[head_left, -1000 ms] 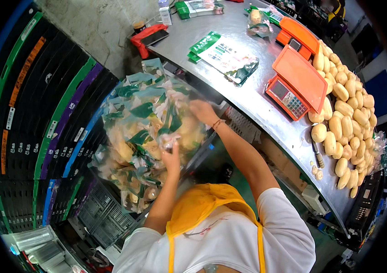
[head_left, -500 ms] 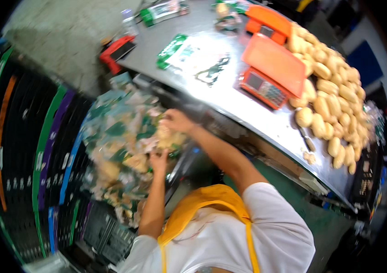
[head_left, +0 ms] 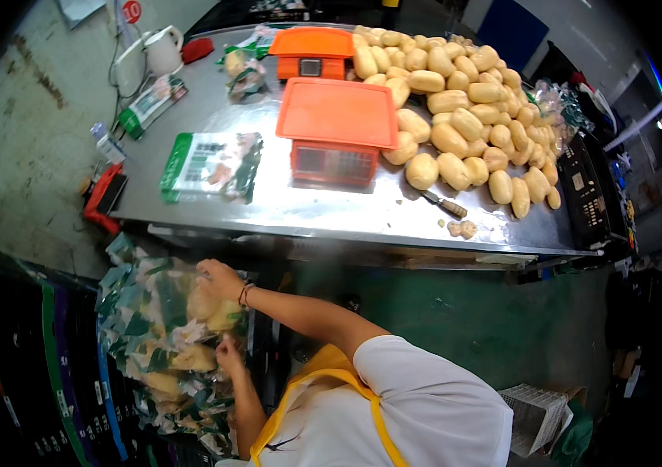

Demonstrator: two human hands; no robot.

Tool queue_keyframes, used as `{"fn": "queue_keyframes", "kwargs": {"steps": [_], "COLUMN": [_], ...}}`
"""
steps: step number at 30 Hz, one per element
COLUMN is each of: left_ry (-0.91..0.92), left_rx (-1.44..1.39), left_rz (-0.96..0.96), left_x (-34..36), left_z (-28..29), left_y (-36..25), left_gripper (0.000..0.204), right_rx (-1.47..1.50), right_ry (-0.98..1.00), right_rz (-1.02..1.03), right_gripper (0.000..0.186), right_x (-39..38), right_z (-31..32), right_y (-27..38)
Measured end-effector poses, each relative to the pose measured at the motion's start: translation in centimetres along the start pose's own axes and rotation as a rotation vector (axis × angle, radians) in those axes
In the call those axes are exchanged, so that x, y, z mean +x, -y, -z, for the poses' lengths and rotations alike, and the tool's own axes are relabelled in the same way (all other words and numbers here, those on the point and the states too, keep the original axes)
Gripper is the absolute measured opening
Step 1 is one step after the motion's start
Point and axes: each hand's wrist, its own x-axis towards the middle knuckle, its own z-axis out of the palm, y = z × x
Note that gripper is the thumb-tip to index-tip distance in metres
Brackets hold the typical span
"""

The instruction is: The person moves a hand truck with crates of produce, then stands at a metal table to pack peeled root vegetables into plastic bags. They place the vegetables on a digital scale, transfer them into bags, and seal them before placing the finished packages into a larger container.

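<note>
A heap of clear plastic bags with green and white print, several with potatoes showing through, lies at the lower left, below the table's front edge. On its right side rests a filled bag of potatoes. My right hand is at the far end of this bag, its fingers bent and closed on the plastic. Nearer to me, my left hand is closed at the bag's near side, with its fingers pinched together. The exact grip of both hands is small and slightly blurred.
On the metal table stand two orange scales, with a large potato pile to their right. A knife lies near the front edge. A flat printed bag is at left. Black crates line the lower left.
My view has turned, so the table now runs nearly level and its far left corner shows. Both hands stay at the bag on the heap.
</note>
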Motion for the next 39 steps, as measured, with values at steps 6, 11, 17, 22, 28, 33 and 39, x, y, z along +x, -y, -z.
{"fn": "queue_keyframes", "kwargs": {"steps": [6,11,17,22,28,33,39], "left_ry": [0.030,0.034,0.149,0.035,0.050,0.096,0.083], "left_rx": [-0.052,0.167,0.415,0.790,1.112,1.096,0.872], "left_rz": [-0.127,-0.437,-1.001,-1.072,-0.941,-1.066,-0.981], "left_x": [-2.6,-5.7,2.5,14.3,14.9,17.2,16.0], "left_z": [-1.1,-6.0,-22.2,-29.9,-33.3,-32.8,-33.5], "left_y": [-2.4,-7.4,-15.2,-19.9,-22.6,-21.4,-23.0], "left_gripper": [0.030,0.030,0.025,0.059,0.054,0.037,0.036], "right_rx": [0.077,0.226,0.374,0.154,0.228,0.172,0.017], "right_ry": [0.212,0.377,0.003,-0.148,-0.434,-0.591,-0.702], "right_rz": [0.019,-0.239,-0.594,-0.554,-0.660,-0.712,-0.586], "right_gripper": [0.016,0.029,0.037,0.030,0.025,0.022,0.018], "right_x": [-2.6,-7.6,-11.4,-12.1,-15.0,-15.0,-15.6], "right_z": [11.4,25.1,34.7,39.4,43.3,44.7,47.3], "right_y": [-0.5,-1.8,-3.8,-2.1,-3.0,-3.2,-5.9]}}
